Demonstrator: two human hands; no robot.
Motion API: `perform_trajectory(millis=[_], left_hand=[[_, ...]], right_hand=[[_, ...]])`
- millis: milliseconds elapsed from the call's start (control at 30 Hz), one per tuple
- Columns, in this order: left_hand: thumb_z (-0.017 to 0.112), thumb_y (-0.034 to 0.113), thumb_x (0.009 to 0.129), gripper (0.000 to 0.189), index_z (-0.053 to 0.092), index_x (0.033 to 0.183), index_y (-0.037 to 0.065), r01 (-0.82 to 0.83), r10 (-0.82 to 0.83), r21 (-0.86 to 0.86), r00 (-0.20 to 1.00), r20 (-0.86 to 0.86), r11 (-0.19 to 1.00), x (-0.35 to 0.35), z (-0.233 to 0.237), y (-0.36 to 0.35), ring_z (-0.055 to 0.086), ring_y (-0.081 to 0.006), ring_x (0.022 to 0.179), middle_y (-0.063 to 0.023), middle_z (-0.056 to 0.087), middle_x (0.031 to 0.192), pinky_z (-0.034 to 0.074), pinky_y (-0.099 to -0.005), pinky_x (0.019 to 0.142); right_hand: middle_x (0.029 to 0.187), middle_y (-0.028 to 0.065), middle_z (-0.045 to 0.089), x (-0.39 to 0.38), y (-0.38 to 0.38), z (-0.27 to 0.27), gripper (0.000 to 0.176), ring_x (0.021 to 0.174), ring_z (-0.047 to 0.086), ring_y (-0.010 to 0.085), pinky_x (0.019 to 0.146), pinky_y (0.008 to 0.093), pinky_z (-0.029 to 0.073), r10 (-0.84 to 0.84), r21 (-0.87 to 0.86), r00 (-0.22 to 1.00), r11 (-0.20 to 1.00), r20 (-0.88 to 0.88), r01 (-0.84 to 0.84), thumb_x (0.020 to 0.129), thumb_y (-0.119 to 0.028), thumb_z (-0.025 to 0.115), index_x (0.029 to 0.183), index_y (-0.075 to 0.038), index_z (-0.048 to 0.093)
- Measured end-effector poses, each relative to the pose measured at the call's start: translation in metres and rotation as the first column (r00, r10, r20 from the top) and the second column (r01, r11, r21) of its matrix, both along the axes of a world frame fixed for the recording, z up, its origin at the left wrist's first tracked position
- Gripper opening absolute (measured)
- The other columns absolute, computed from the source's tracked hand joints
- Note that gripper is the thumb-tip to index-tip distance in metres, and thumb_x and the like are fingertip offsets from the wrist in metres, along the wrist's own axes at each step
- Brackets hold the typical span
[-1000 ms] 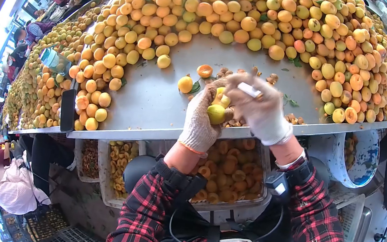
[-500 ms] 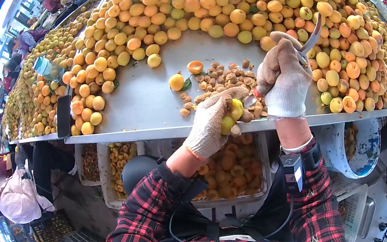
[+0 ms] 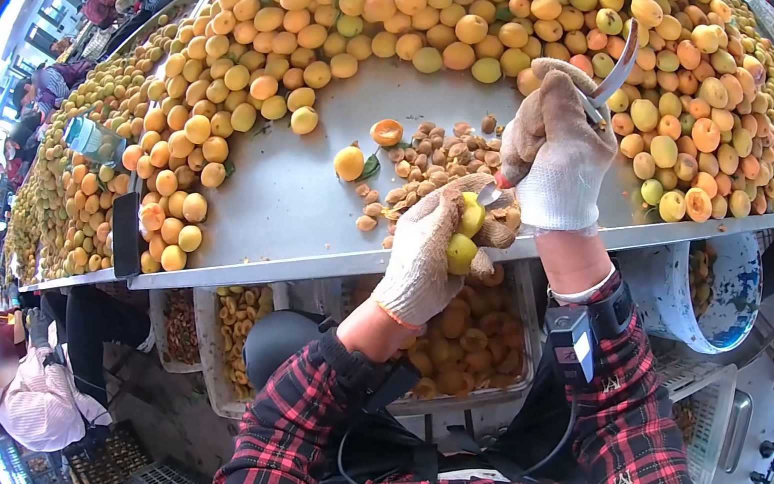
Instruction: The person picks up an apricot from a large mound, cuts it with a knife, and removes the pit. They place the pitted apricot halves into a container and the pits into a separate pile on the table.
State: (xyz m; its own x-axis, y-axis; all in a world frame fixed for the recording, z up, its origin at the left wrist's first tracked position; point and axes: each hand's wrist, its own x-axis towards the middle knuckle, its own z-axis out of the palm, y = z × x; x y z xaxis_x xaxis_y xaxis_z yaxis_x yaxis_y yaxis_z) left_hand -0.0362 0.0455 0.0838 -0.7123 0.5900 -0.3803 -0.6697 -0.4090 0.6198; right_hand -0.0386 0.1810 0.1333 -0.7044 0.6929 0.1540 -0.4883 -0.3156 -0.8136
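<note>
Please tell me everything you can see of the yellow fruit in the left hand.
The fruit is small, round and yellow-green, with smooth matte skin. A dark line crosses its middle, so it looks split into two halves that sit together. The gloved left hand wraps around it, at the front edge of the table. The tip of a metal tool, held by the right hand, touches its top.

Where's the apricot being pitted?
Head view, centre: apricot in the left hand at the table's edge, above the crate; the tool in the right hand touches it.
</note>
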Motion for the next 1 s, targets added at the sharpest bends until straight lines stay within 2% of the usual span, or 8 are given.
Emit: perform_trajectory(millis=[233,300,400,533,700,800,867,1000], left_hand=[[0.048,0.025,0.103,0.028,0.056,0.120,0.004,-0.028,0.027,-0.015,0.996,-0.088,0.999,0.000,-0.011,0.002,0.068,-0.0186,0.075,-0.0076,0.064,0.093,0.057,-0.0291,0.054],[0.049,0.028,0.103,0.024,0.054,0.117,0.010,-0.084,0.074,-0.165,0.995,-0.067,0.983,-0.004,-0.017,0.004,0.066,-0.0168,0.074,-0.0052,0.062,0.097,0.055,-0.0286,0.051],[0.049,0.029,0.103,0.024,0.055,0.117,0.011,-0.121,0.115,-0.177,0.992,-0.043,0.977,-0.004,-0.017,0.006,0.066,-0.0155,0.072,-0.0038,0.062,0.095,0.054,-0.0286,0.051],[0.050,0.021,0.102,0.020,0.060,0.109,0.005,-0.181,0.172,-0.218,0.983,-0.059,0.959,-0.003,-0.015,0.007,0.064,-0.0141,0.070,-0.0046,0.062,0.088,0.054,-0.0272,0.053],[0.050,0.022,0.102,0.022,0.060,0.110,0.004,-0.017,0.008,-0.073,0.992,-0.130,0.997,-0.007,-0.022,-0.001,0.063,-0.0134,0.069,-0.0049,0.063,0.088,0.053,-0.0271,0.052],[0.045,0.032,0.104,0.029,0.055,0.115,0.007,-0.013,0.008,-0.076,0.998,-0.068,0.997,-0.005,-0.017,0.002,0.056,-0.0162,0.057,-0.0104,0.062,0.087,0.043,-0.0260,0.043],[0.045,0.033,0.104,0.030,0.055,0.115,0.007,0.018,-0.020,-0.022,0.998,-0.066,1.000,-0.001,-0.007,-0.002,0.056,-0.0160,0.057,-0.0105,0.062,0.087,0.043,-0.0258,0.043],[0.048,0.023,0.103,0.026,0.061,0.113,0.003,0.190,-0.186,0.243,0.982,-0.039,0.951,-0.010,-0.010,-0.013,0.062,-0.0144,0.070,-0.0059,0.064,0.092,0.051,-0.0286,0.054]], right_hand=[[0.058,0.0009,0.054,-0.007,0.002,-0.010,0.013,0.041,0.046,0.0083,0.037,0.0240,0.035,0.045,-0.046,0.993,0.998,-0.107,-0.050,0.096,-0.013,0.063,0.103,-0.002,0.063],[0.058,0.0006,0.054,-0.008,-0.001,-0.011,0.012,0.042,0.046,0.0079,0.038,0.0238,0.035,0.058,-0.045,0.991,0.997,-0.118,-0.064,0.096,-0.012,0.064,0.102,-0.002,0.063],[0.060,-0.0004,0.055,-0.011,-0.006,-0.012,0.010,0.044,0.047,0.0068,0.039,0.0231,0.036,0.015,-0.043,0.998,0.999,-0.063,-0.018,0.095,-0.012,0.064,0.100,-0.003,0.063],[0.063,-0.0014,0.057,-0.014,-0.010,-0.019,0.009,0.046,0.047,0.0057,0.040,0.0225,0.036,0.057,-0.019,0.994,0.998,-0.090,-0.059,0.095,-0.012,0.065,0.099,-0.004,0.064],[0.062,-0.0016,0.056,-0.010,-0.007,-0.016,0.009,0.045,0.047,0.0053,0.040,0.0220,0.035,0.113,0.088,0.992,0.990,-0.047,-0.109,0.094,-0.011,0.065,0.099,-0.003,0.064],[0.058,-0.0008,0.053,-0.006,-0.002,-0.010,0.011,0.043,0.043,0.0065,0.039,0.0233,0.033,0.289,-0.008,0.953,0.957,-0.087,-0.291,0.095,-0.013,0.063,0.097,-0.002,0.063],[0.056,0.0007,0.049,-0.005,0.007,-0.010,0.014,0.040,0.039,0.0083,0.037,0.0252,0.032,0.461,-0.144,0.845,0.849,-0.271,-0.509,0.097,-0.015,0.059,0.095,-0.001,0.061],[0.057,0.0005,0.050,-0.003,0.004,-0.007,0.013,0.041,0.040,0.0073,0.037,0.0243,0.033,0.348,-0.159,0.915,0.910,-0.204,-0.382,0.097,-0.014,0.059,0.095,-0.002,0.060]])
